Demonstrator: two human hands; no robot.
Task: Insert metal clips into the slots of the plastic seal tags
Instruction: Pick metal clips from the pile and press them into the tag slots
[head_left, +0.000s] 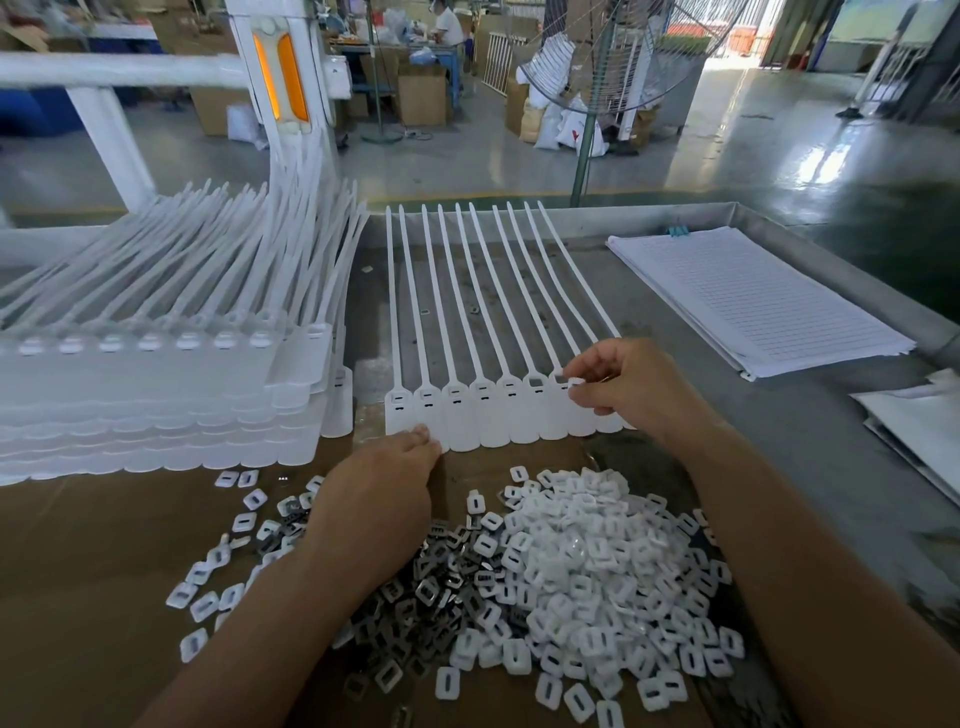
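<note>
Seal tags (467, 415) lie as 1 joined strip of 10 straps on the metal table (779, 441). Their flat heads face the person and their lower edges overlap the cardboard sheet (104, 545), which likely keeps the slots within short reach of the loose parts. The left hand (384, 483) rests with fairly straight fingers pressed on the strip's lower left edge, apparently to stop it sliding while parts are pushed in. The right hand (634, 389) pinches a small pale piece (574, 382) between thumb and forefinger at the head of a tag toward the strip's right end; whether it is a clip or a cap cannot be told. Metal clips (431, 587) and white plastic caps (587, 561) form 2 adjoining heaps on the cardboard between the forearms. A stack of further strips (156, 405) stands to the left and ruled paper (753, 296) lies well apart at right.
</note>
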